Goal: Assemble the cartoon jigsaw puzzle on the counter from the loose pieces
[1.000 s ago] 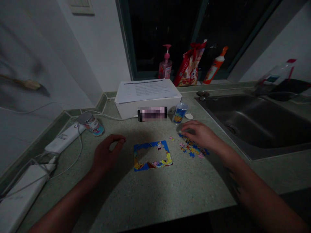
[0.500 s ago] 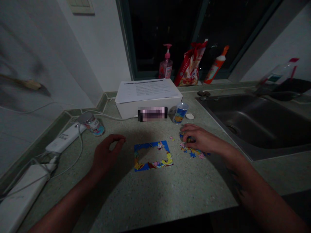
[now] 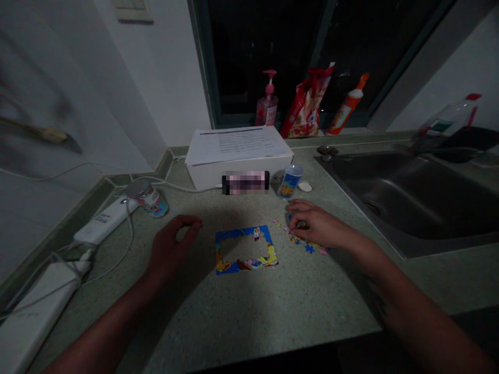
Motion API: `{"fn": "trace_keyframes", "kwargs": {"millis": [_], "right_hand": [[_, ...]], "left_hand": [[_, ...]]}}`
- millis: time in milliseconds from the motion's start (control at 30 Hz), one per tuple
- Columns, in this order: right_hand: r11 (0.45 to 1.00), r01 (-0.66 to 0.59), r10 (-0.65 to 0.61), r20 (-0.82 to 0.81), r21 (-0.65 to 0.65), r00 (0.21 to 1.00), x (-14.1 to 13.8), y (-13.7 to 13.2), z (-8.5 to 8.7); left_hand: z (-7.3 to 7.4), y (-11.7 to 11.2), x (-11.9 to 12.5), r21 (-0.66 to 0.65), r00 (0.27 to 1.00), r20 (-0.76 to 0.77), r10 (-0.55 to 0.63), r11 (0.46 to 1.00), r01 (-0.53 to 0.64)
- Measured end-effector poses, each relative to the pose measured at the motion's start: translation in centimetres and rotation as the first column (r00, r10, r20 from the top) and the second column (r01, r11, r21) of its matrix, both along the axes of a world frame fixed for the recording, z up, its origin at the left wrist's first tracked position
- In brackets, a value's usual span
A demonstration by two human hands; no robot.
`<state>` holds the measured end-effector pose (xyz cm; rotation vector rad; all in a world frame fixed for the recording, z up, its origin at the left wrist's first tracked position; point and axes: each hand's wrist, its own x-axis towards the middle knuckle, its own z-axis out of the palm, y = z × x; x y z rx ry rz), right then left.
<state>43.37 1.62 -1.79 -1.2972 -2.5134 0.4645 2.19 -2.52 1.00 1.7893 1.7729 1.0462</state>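
On the counter lies a jigsaw puzzle (image 3: 226,268), its colourful cartoon border joined around an open middle. To its right is a pile of loose puzzle pieces (image 3: 310,248), partly covered by my right hand (image 3: 317,224). The thumb and index finger of that hand close on a pink puzzle piece (image 3: 287,229) at the pile's left edge. Just beyond lies another small loose piece (image 3: 276,222). My left hand (image 3: 171,244) hovers or rests left of the puzzle, thumb and index finger pinched together; what is between them is too small to make out.
Behind the puzzle stand a white box (image 3: 241,169) with papers on top, a dark blurred-out device (image 3: 245,183) and a blue-labelled canister (image 3: 290,182) beside a white lid (image 3: 304,186). A jar (image 3: 148,200) and power strips (image 3: 103,221) with cables lie left. The sink (image 3: 409,202) is right.
My right hand has shifted slightly left over the pile, and a pink piece now shows at its fingertips. My left hand stays almost still; the puzzle looks the same.
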Motion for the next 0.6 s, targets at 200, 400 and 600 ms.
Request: {"fn": "trace_keyframes", "kwargs": {"millis": [200,400,600], "right_hand": [[1.0,-0.005,0.005,-0.017,0.0,1.0,-0.8,-0.2,-0.1],[1.0,-0.009,0.009,-0.034,-0.017,0.999,-1.2,-0.4,0.2],[1.0,-0.024,0.024,-0.042,-0.005,0.999,-1.4,-0.4,0.2]], "left_hand": [[0.1,-0.1,0.1,0.005,1.0,0.011,-0.013,1.0,0.013],[0.0,-0.1,0.1,-0.001,1.0,0.022,0.001,1.0,-0.001],[-0.1,-0.1,0.0,0.002,1.0,0.026,-0.015,1.0,0.015]]}}
